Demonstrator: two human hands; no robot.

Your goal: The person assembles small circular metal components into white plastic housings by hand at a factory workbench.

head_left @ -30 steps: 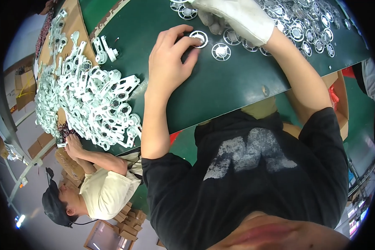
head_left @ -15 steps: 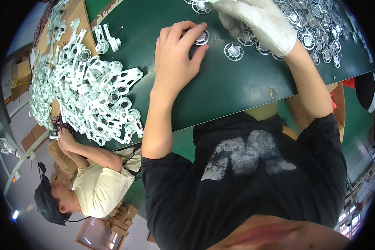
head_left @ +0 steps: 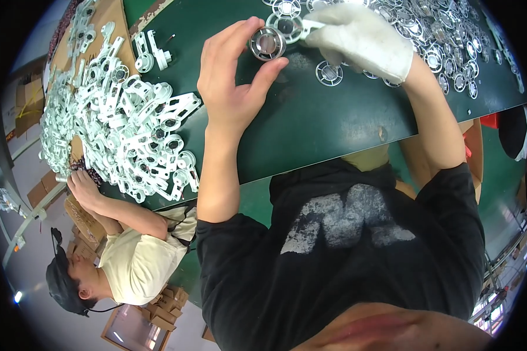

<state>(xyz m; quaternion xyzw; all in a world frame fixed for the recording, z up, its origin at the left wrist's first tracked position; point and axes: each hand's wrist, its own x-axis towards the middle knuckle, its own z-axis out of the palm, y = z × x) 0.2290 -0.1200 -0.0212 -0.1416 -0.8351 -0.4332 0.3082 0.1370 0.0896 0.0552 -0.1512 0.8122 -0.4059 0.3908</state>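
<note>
My bare left hand [head_left: 231,82] grips a round silver metal ring cover [head_left: 267,44] with inner spokes between thumb and fingertips, its face tilted up. My right hand [head_left: 366,40], in a white work glove, is closed on the arm of a white plastic part with a round end [head_left: 286,27]. That round end is right beside the ring cover; whether they touch I cannot tell. A loose silver spoked disc [head_left: 329,74] lies on the green table below the glove, and more discs lie partly hidden behind it.
A big heap of white plastic parts [head_left: 140,128] covers the table's left side, with a separate pair [head_left: 151,52] beyond. Many silver discs [head_left: 445,35] spread over the far right. A co-worker in a cap [head_left: 140,251] reaches to the heap from the left.
My left hand has lifted the ring cover off the table and drawn it slightly left. My gloved right hand has come nearer, bringing the white part's round end beside the ring cover.
</note>
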